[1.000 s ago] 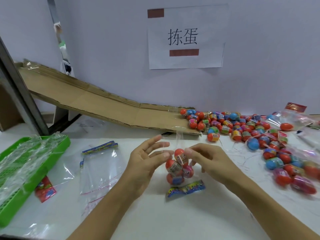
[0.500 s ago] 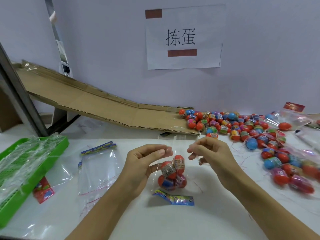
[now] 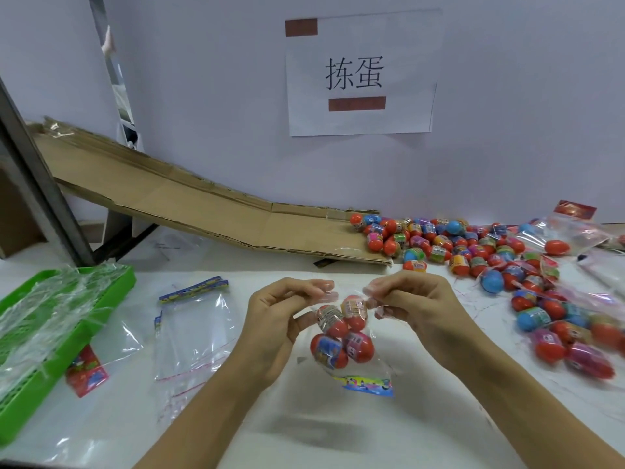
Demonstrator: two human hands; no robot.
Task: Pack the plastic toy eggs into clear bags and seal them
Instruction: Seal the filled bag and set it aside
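Four toy eggs (image 3: 341, 333) are held in a clear bag (image 3: 351, 363) lifted above the bench (image 3: 338, 434); its mouth is pinched by the left hand (image 3: 280, 319) and the right hand (image 3: 416, 306) (each grip pressed together). Sealing is judged underway; the strip must next be pressed along its length.

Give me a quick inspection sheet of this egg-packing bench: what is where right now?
Surface: white table, partly covered by plastic.
Job's things: clear bag holding four toy eggs, held above the table; empty bags to the left; loose eggs at the ramp's foot.
Clutter: filled bags on the right; green tray with plastic film.
Grippers: left hand and right hand pinch the bag's top edge.
Cables: nothing seen.
Surroundings: cardboard ramp, paper sign on the wall.
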